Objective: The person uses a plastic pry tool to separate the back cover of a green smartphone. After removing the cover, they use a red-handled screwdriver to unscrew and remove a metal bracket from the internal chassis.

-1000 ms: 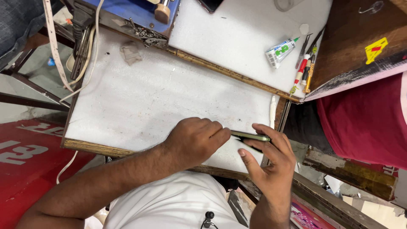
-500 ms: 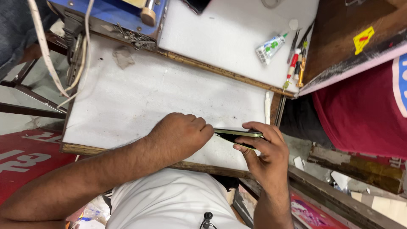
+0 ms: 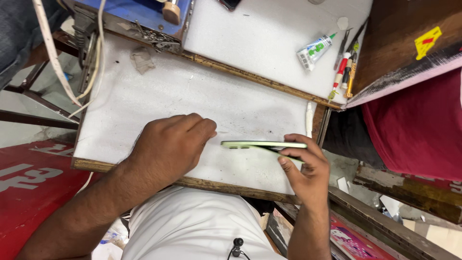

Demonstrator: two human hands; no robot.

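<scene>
A: White foam board [image 3: 202, 91] under both hands. Phone?
B: Pale green phone [image 3: 263, 144], edge-on, pinched at its end by right hand [image 3: 305, 168]. Left hand [image 3: 168, 144] loosely curled, empty, just beside phone's other end, resting on board.

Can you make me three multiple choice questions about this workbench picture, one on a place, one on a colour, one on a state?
1. Where does the small white glue tube with green cap lie?
A. rear white board
B. red floor
C. the lap

2. What colour is the thin phone seen edge-on?
A. black
B. pale green
C. red

3. How is the phone held?
A. lying flat, untouched
B. on edge, gripped by the right hand
C. pinned flat under the left hand

Answers: 1 A, beside the hand tools; 2 B, its edge shows green; 3 B, right fingers pinch it.
</scene>
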